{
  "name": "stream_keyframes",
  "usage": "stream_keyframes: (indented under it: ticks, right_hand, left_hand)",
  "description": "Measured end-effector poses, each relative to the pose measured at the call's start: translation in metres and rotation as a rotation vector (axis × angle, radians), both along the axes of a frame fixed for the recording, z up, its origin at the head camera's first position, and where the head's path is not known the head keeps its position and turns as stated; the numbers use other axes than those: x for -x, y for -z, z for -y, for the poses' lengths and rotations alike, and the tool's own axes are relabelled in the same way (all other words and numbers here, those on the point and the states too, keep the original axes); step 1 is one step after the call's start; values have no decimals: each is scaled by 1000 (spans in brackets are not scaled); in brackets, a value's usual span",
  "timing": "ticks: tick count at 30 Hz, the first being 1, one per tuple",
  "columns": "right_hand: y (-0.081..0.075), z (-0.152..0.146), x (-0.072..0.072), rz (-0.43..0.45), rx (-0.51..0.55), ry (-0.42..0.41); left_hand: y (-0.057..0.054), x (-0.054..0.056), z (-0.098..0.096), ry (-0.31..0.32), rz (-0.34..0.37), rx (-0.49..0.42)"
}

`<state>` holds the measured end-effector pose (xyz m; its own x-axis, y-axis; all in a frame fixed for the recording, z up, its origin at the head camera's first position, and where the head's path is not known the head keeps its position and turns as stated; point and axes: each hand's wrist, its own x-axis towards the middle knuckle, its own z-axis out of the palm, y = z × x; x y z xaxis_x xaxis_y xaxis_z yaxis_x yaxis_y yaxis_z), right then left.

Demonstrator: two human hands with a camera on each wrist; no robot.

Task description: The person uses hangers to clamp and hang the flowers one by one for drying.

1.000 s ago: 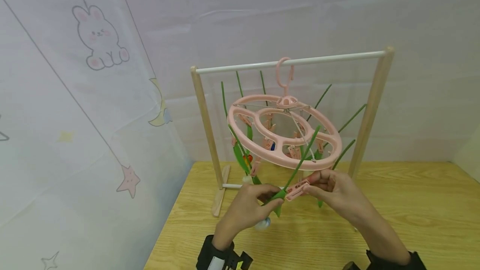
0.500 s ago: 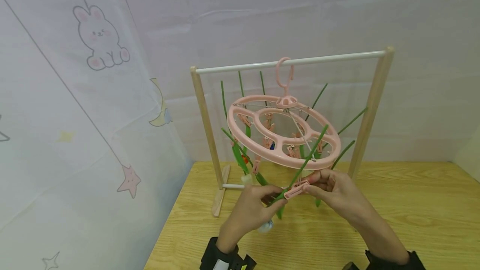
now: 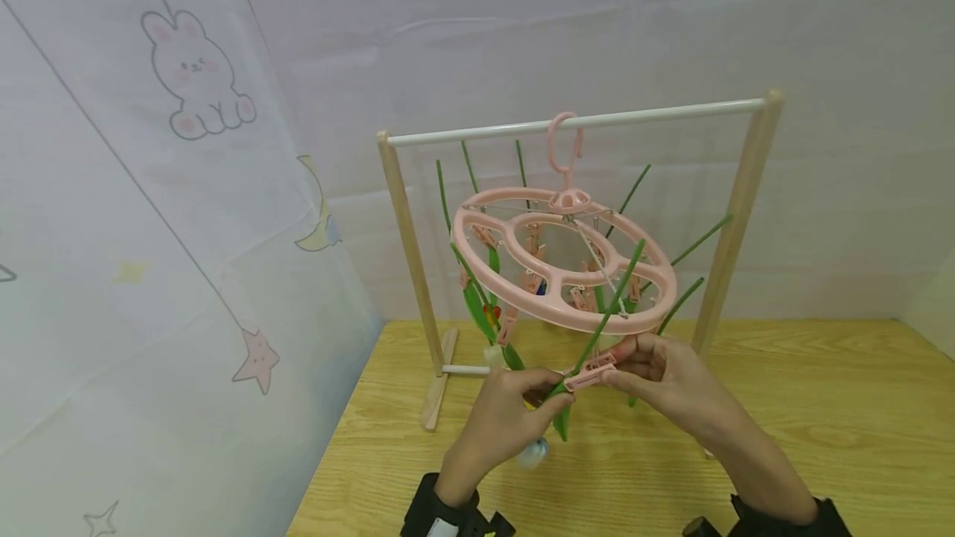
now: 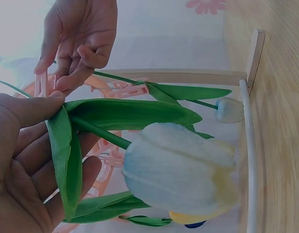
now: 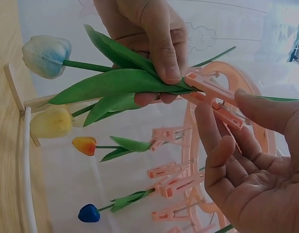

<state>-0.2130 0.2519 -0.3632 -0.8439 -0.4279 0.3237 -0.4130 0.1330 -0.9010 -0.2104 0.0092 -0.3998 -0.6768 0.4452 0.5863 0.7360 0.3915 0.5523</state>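
My left hand (image 3: 503, 417) pinches a pale blue and white artificial tulip (image 4: 176, 170) by its green stem and leaf base, the flower pointing down. My right hand (image 3: 667, 375) pinches a pink clothespin (image 5: 212, 92) by its handle end, between thumb and fingers. In the right wrist view the clothespin's mouth sits at the stem, right beside my left thumb. This clothespin hangs below the near rim of a pink round drying hanger (image 3: 548, 305). Whether it has closed fully on the stem cannot be told.
The hanger hooks over the white bar (image 3: 671, 114) of a wooden-legged rack on the wood-grain table (image 3: 821, 421). Other clothespins hold tulips, among them a yellow tulip (image 5: 51, 122), an orange tulip (image 5: 84, 145) and a blue tulip (image 5: 89, 213). A printed cloth (image 3: 522, 23) hangs behind.
My left hand has shifted slightly right with the tulip, its leaf base closer to the clothespin. The right hand keeps its grip nearly in place; the hanging stems sway slightly.
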Motion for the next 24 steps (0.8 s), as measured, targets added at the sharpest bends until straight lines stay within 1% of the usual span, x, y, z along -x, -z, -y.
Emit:
stream_keyframes:
  ticks: [2,4,7,9,14,16,18,21,24]
  right_hand:
    - [0,0,0,-8,9,-18]
    - [0,1,0,-21,13,-27]
    - [1,5,1,-48,9,-32]
    - [2,6,1,-57,9,-28]
    - [1,3,-1,-10,-10,1]
    - [1,2,0,5,-18,3]
    - [1,0,1,-10,-27,-1]
    - [0,-4,3,-63,-53,0]
    - [-2,-11,4,-116,-119,36]
  left_hand:
    - [0,-1,0,3,16,-7]
    - [0,-1,0,-5,23,9]
    - [0,-2,0,-30,36,51]
    - [0,-2,1,-57,33,99]
    - [0,-2,1,-92,47,188]
    - [0,-2,1,-97,49,205]
    - [0,-2,1,-105,43,217]
    - [0,-1,2,-121,21,228]
    - [-1,-2,4,-137,-1,233]
